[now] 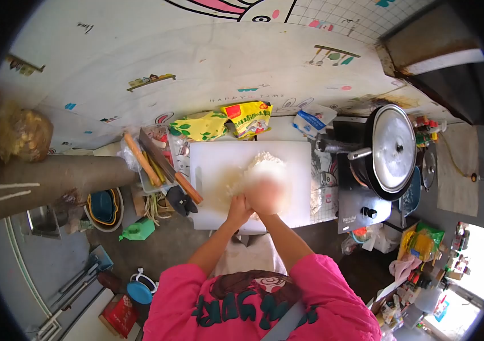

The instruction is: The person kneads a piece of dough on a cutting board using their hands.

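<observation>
A heap of white flour-like powder (pixel 266 163) lies on the white cutting board (pixel 213 156). Just below the heap, both hands meet near the middle of the board. My left hand (pixel 240 209) is closed with its fingers curled, against the side of my right hand; what it holds, if anything, is hidden. Over the powder's lower edge, my right hand (pixel 266 199) is covered by a pale blur, so its fingers cannot be made out. Some powder is spread left of the hands.
A lidded pan (pixel 393 149) stands on the cooktop (pixel 361 207) at right. Behind the board are yellow bags (pixel 247 119) and a blue-white packet (pixel 312 121). Left of it sits a plastic bin (pixel 165 184) with a knife (pixel 156 152) and wooden-handled tools.
</observation>
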Demonstrator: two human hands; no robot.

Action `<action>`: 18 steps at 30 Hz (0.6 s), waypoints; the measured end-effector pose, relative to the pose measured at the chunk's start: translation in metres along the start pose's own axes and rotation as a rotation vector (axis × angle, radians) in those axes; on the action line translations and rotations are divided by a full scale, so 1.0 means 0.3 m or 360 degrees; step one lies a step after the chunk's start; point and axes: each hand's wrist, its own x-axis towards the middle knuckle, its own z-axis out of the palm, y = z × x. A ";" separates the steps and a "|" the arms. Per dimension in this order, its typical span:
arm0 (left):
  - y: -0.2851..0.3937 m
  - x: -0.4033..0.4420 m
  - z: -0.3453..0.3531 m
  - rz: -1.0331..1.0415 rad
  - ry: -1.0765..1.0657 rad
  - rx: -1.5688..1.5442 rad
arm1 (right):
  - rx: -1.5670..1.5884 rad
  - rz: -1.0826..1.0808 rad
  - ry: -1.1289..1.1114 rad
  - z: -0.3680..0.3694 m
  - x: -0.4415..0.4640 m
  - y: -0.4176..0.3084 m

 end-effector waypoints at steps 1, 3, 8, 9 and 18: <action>0.006 0.012 -0.007 -0.0084 -0.0083 -0.0010 | 0.0073 0.0081 -0.0017 0.029 0.005 0.002; 0.024 0.043 -0.028 -0.0248 -0.0249 -0.0024 | 0.0222 0.0254 -0.0049 0.082 0.021 0.010; 0.078 0.065 -0.068 -0.0384 -0.0346 -0.0087 | 0.0150 0.0166 -0.0075 0.221 -0.004 0.039; 0.065 0.055 -0.053 -0.0376 -0.0293 -0.0072 | 0.0123 0.0161 -0.0040 0.228 -0.001 0.050; 0.047 0.020 -0.017 -0.0255 -0.0039 -0.0119 | -0.0061 0.0157 0.0066 0.256 0.036 0.062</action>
